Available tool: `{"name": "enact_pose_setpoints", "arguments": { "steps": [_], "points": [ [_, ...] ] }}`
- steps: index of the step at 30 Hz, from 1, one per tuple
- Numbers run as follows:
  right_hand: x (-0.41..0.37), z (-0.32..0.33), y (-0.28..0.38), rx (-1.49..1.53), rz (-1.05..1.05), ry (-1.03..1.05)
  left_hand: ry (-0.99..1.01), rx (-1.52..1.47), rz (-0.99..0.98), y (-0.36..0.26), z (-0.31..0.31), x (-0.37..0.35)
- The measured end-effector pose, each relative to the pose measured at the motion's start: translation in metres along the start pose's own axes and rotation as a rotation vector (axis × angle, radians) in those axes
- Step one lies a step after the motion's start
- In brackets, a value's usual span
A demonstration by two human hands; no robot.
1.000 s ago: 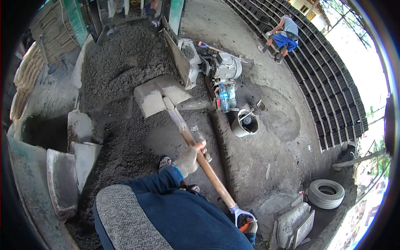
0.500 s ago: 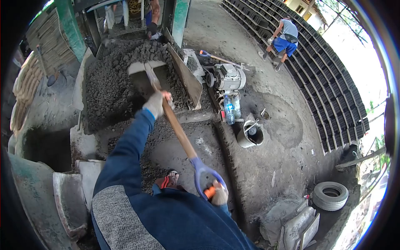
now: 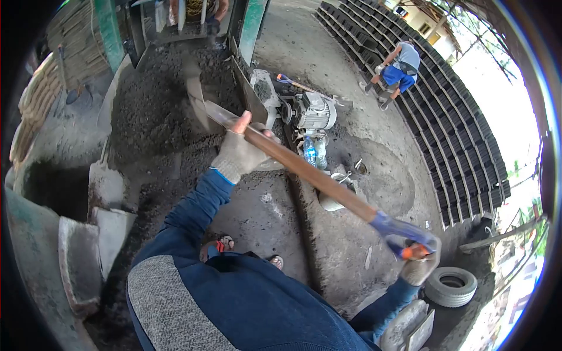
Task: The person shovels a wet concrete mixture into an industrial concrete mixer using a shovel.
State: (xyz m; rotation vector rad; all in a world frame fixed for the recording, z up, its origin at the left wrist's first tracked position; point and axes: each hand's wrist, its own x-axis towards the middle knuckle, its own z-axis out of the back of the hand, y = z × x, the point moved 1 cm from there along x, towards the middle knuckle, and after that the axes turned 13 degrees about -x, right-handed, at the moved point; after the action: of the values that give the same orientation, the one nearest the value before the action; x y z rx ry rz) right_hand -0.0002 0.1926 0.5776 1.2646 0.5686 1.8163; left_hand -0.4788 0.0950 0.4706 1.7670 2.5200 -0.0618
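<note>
Shovel (image 3: 316, 174) slants across mid-frame, blade blurred at upper left of centre, at the dark loose material (image 3: 146, 111). Whether the blade is loaded: cannot tell. Left hand (image 3: 239, 155), gloved, closed round the shaft near the blade; right hand (image 3: 420, 266) closed on the end handle, lower right. Step in hand, judged: working the blade at the heap. Next move calls for both grips firm, blade angle controlled. Outward: bucket (image 3: 331, 202) beneath the shaft, motor (image 3: 317, 112) above it.

Wears navy long-sleeved top (image 3: 263, 304), mottled grey panel (image 3: 172, 301) at left shoulder, pale gloves (image 3: 241, 153) with exposed fingertips, bright-blue edging (image 3: 222, 176) at left wrist, sandals (image 3: 276, 261).
</note>
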Motion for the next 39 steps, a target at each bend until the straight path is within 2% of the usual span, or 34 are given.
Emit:
{"name": "enact_pose_setpoints", "arguments": {
  "steps": [1, 2, 3, 4, 5, 7, 8, 11, 13, 14, 15, 16, 17, 18, 19, 20, 21, 22, 24, 26, 27, 30, 31, 32, 34, 35, 36, 38, 39],
  "points": [
    [0.02, 0.022, -0.009, -0.093, 0.141, -0.144, 0.017, 0.047, 0.006, 0.022, -0.007, -0.01],
    [0.033, 0.025, 0.029, -0.19, 0.22, -0.237, 0.036, 0.096, 0.008, 0.042, -0.011, -0.017],
    [0.057, 0.04, 0.031, -0.235, 0.367, -0.384, 0.149, 0.14, 0.03, 0.06, -0.008, -0.02],
    [0.073, 0.039, 0.06, -0.202, 0.509, -0.476, 0.261, 0.186, 0.045, 0.076, -0.005, -0.021],
    [0.098, 0.063, 0.064, -0.329, 0.671, -0.518, 0.35, 0.215, 0.071, 0.09, -0.003, -0.022],
    [0.143, 0.105, 0.08, -0.051, 0.74, -0.399, 0.522, 0.31, 0.082, 0.112, -0.007, -0.028],
    [0.162, 0.109, 0.101, 0.004, 0.794, -0.394, 0.464, 0.268, 0.024, 0.124, -0.022, -0.039],
    [0.197, 0.069, 0.19, -0.073, 1.167, -0.5, 0.584, 0.357, -0.091, 0.127, -0.018, -0.041],
    [0.208, 0.018, 0.258, -0.223, 1.585, -0.681, 0.673, 0.389, -0.111, 0.112, -0.016, -0.046],
    [0.21, -0.013, 0.293, -0.369, 1.88, -0.914, 0.681, 0.284, -0.207, 0.094, -0.013, -0.054],
    [0.203, -0.038, 0.32, -0.476, 2.078, -1.175, 0.695, 0.184, -0.304, 0.075, -0.009, -0.061],
    [0.192, -0.062, 0.343, -0.496, 2.161, -1.366, 0.572, 0.084, -0.372, 0.05, -0.009, -0.072],
    [0.177, -0.079, 0.353, -0.46, 2.193, -1.083, 0.438, 0.085, -0.411, 0.016, -0.01, -0.072],
    [0.163, -0.103, 0.357, -0.343, 2.119, -0.784, 0.298, 0.078, -0.446, -0.022, -0.012, -0.066],
    [0.148, -0.127, 0.361, -0.191, 2.018, -0.521, 0.305, -0.012, -0.425, -0.059, -0.006, -0.057],
    [0.132, -0.153, 0.348, -0.113, 1.753, -0.376, 0.318, -0.095, -0.405, -0.098, 0.003, -0.041],
    [0.116, -0.18, 0.334, -0.01, 1.482, -0.256, 0.25, -0.085, -0.411, -0.13, 0.009, -0.027],
    [0.093, -0.196, 0.312, -0.046, 1.157, -0.225, 0.173, -0.079, -0.412, -0.155, 0.017, -0.015],
    [0.078, -0.219, 0.287, -0.218, 1.17, -0.122, 0.021, -0.108, -0.386, -0.184, 0.039, 0.01],
    [0.066, -0.224, 0.24, -0.335, 0.966, -0.081, -0.126, -0.174, -0.337, -0.199, 0.054, 0.03],
    [0.059, -0.225, 0.212, -0.269, 0.818, -0.074, -0.125, -0.148, -0.277, -0.198, 0.054, 0.031],
    [0.046, -0.239, 0.126, -0.155, 0.436, -0.12, -0.273, -0.141, -0.354, -0.203, 0.063, 0.055],
    [0.042, -0.244, 0.107, -0.174, 0.355, -0.109, -0.341, -0.204, -0.492, -0.189, 0.031, 0.052],
    [0.039, -0.251, 0.089, -0.194, 0.271, -0.096, -0.28, -0.138, -0.432, -0.187, 0.025, 0.055],
    [0.037, -0.272, 0.023, -0.122, 0.106, 0.032, -0.276, -0.101, -0.534, -0.21, 0.052, 0.101],
    [0.037, -0.282, -0.043, -0.167, 0.01, 0.141, -0.316, -0.063, -0.575, -0.191, 0.041, 0.098],
    [0.038, -0.274, -0.064, -0.006, -0.126, 0.168, -0.19, 0.011, -0.514, -0.175, 0.044, 0.094],
    [0.027, -0.251, -0.104, 0.328, -0.386, 0.24, -0.127, 0.056, -0.466, -0.113, 0.025, 0.054],
    [0.02, -0.238, -0.132, 0.353, -0.535, 0.264, -0.055, 0.09, -0.4, -0.083, 0.029, 0.03]
  ]
}}
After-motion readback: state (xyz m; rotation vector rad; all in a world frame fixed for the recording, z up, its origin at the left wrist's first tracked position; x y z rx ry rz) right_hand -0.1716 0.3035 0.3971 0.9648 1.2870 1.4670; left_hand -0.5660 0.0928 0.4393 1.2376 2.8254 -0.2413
